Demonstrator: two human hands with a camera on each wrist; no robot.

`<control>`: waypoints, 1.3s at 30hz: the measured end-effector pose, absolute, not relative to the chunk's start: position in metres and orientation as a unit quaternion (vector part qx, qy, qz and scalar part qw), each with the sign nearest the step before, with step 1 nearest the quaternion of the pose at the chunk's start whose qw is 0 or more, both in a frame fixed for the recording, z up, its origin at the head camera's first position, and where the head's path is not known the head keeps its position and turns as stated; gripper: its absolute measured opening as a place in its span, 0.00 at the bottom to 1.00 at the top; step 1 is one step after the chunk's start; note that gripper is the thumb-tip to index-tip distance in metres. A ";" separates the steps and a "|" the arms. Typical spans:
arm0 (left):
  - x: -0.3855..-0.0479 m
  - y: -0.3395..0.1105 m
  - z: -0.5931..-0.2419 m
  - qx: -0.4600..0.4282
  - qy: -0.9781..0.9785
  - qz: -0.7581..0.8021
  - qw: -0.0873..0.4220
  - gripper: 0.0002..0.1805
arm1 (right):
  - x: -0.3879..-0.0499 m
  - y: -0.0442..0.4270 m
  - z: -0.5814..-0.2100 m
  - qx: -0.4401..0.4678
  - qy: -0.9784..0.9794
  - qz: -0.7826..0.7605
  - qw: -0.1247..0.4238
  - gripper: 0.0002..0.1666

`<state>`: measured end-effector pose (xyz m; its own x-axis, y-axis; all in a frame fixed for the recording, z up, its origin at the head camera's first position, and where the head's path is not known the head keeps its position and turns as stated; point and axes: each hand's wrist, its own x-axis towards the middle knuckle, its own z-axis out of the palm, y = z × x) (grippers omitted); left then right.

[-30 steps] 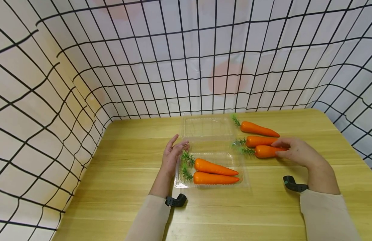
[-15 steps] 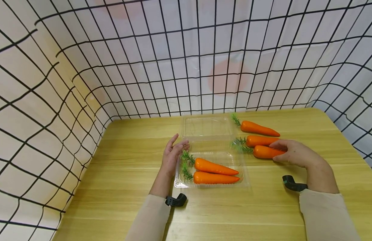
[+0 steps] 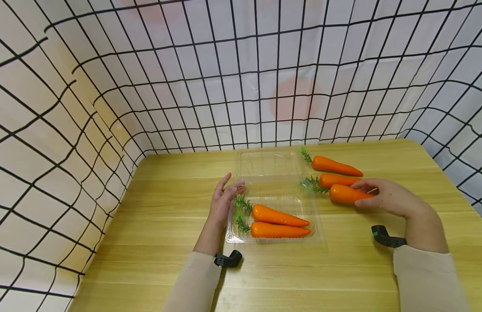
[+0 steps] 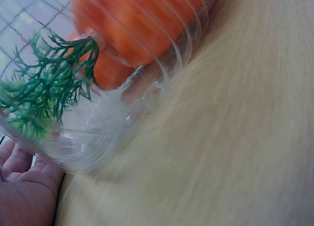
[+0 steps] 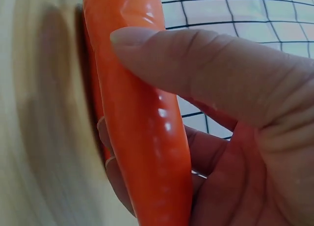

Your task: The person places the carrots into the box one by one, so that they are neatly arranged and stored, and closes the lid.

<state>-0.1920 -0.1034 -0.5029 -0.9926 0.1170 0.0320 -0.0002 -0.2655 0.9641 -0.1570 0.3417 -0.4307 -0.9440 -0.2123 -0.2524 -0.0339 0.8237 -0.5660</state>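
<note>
My right hand (image 3: 393,197) grips an orange carrot (image 3: 346,194) by its narrower end. In the right wrist view the thumb lies across the carrot (image 5: 144,123) and fingertips show beyond it. Its feathery green top points left. At the left side of a clear plastic clamshell box (image 3: 317,236), my left hand (image 3: 222,201) rests with loosely bent fingers. The left wrist view has that hand (image 4: 27,186) by the box's corner. Inside the box lie two carrots, a rear one (image 3: 278,215) and a front one (image 3: 280,230), green tops to the left.
Behind the box its lid (image 3: 269,165) lies folded back. Two more carrots are on the wooden table (image 3: 167,216): one (image 3: 336,165) at the back right, another (image 3: 334,180) just behind the held carrot. A black-grid backdrop (image 3: 225,86) surrounds the table's back and sides.
My right hand has shifted its grip on the front loose carrot and raised it slightly, its thick end now a little higher. My left hand and the box have stayed put.
</note>
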 end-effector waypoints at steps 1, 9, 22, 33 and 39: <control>-0.192 -0.103 -0.503 0.049 0.605 0.794 0.036 0.34 | -0.157 0.342 -0.430 -0.067 0.943 -0.291 0.148 0.37; -0.192 -0.104 -0.503 0.048 0.605 0.794 0.038 0.35 | -0.152 0.346 -0.415 -0.059 0.948 -0.292 0.112 0.35; -0.192 -0.104 -0.503 0.049 0.609 0.791 0.037 0.35 | -0.148 0.337 -0.396 -0.039 0.944 -0.316 0.087 0.39; -0.193 -0.103 -0.504 0.042 0.602 0.797 0.040 0.34 | -0.147 0.314 -0.388 -0.072 0.941 -0.322 0.078 0.36; -0.192 -0.103 -0.503 0.038 0.612 0.789 0.042 0.34 | -0.145 0.295 -0.386 -0.101 0.939 -0.325 0.058 0.30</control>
